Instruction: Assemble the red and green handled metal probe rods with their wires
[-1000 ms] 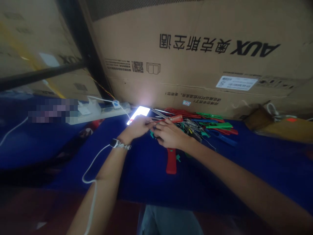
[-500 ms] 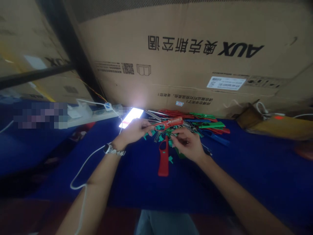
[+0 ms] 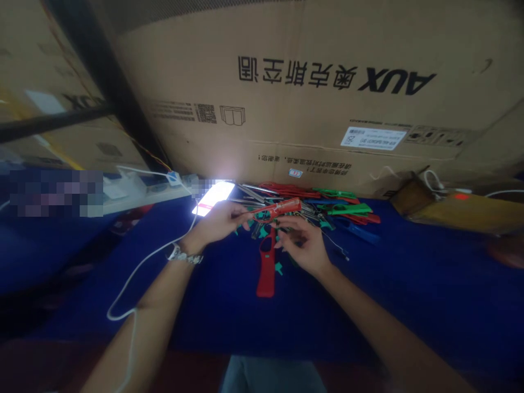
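Observation:
My left hand (image 3: 223, 219), with a metal watch on the wrist, is closed on one end of a long red plastic handle piece (image 3: 282, 208) held just above the blue cloth. My right hand (image 3: 302, 242) is right below that piece, its fingers curled and pinched on something small that I cannot make out. Under both hands lies another red handle piece (image 3: 266, 268) among small teal parts (image 3: 279, 267). Behind them is a heap of red, green and blue handles (image 3: 339, 210) with metal rods.
A lit phone (image 3: 213, 196) lies on the blue cloth (image 3: 409, 284) left of the heap, with a white cable (image 3: 135, 270) running toward me. A white power strip (image 3: 135, 191) sits at the left. A big cardboard box (image 3: 327, 87) walls the back. A brown object (image 3: 409, 197) stands at the right.
My left hand has lifted the red handle piece off the heap. My right hand has let go of it, drawn back toward me and curled beneath it.

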Demonstrator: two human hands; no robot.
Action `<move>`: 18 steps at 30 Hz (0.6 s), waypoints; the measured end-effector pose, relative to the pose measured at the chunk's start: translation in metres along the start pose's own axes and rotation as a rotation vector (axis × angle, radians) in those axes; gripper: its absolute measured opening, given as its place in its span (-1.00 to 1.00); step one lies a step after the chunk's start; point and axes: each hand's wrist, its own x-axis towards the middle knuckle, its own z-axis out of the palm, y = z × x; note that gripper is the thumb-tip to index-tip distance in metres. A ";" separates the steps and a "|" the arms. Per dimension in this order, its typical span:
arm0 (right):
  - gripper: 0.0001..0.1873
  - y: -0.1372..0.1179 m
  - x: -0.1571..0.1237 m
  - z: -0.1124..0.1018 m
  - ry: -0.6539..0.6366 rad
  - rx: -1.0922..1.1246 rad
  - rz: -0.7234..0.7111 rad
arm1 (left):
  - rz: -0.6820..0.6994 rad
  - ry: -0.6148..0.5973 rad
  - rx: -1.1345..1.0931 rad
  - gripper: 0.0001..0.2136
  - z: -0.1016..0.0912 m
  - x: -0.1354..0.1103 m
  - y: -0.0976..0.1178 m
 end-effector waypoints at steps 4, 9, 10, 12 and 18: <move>-0.70 0.000 0.002 0.005 0.127 0.081 0.080 | -0.012 0.000 -0.007 -0.65 -0.001 0.000 0.002; -0.69 -0.002 0.001 0.006 0.112 0.135 0.168 | -0.021 0.020 -0.002 -0.65 -0.003 -0.001 0.006; -0.69 -0.002 0.000 0.006 0.098 0.137 0.183 | -0.029 0.028 -0.005 -0.66 -0.003 -0.001 0.006; -0.67 -0.004 -0.002 0.006 0.079 0.148 0.194 | -0.041 0.046 -0.015 -0.66 -0.003 -0.002 0.006; -0.53 -0.013 -0.004 0.007 0.065 0.189 0.247 | -0.030 0.091 -0.028 -0.69 -0.002 -0.001 0.000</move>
